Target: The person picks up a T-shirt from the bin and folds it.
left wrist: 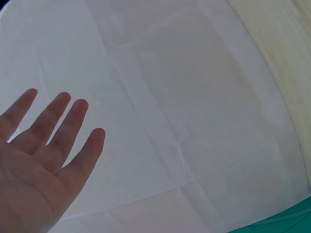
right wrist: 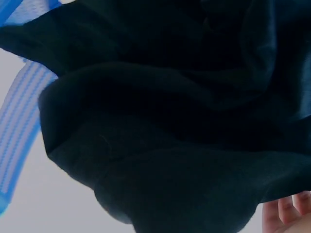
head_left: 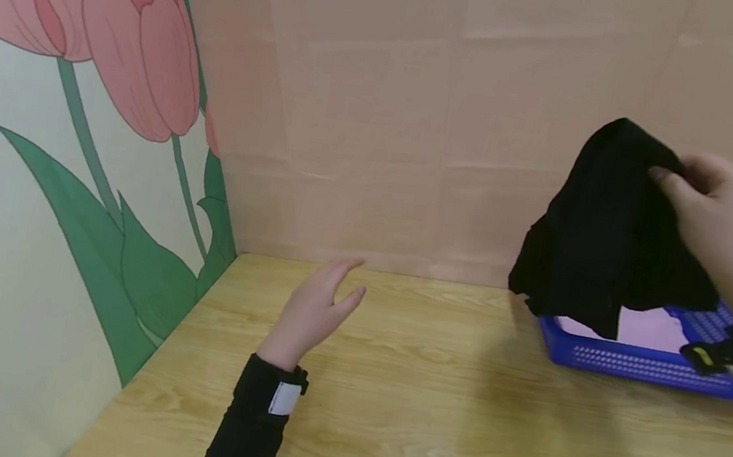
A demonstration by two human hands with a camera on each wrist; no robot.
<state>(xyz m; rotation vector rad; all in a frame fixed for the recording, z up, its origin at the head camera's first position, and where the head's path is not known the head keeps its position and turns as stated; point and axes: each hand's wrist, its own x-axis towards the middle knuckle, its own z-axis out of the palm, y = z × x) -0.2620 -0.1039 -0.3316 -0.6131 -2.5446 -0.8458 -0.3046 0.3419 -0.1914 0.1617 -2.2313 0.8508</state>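
My right hand [head_left: 729,218] pinches a black piece of cloth [head_left: 606,229] between thumb and fingers at its upper right edge. The cloth hangs down in loose folds in front of the blue basket [head_left: 640,365], covering part of it. In the right wrist view the dark fabric [right wrist: 160,111] fills most of the picture, with a few fingertips [right wrist: 286,213] at the lower right. Held over the left half of the table, my left hand [head_left: 310,314] has its fingers spread and nothing in them. The left wrist view shows that palm and its straight fingers [left wrist: 68,131].
Pale pink fabric or paper [head_left: 652,328] lies inside the basket on the right of the wooden table [head_left: 383,416]. Behind the table hangs a creased, peach-coloured sheet [head_left: 382,107]. At left stands a wall painted with tulips [head_left: 146,53].
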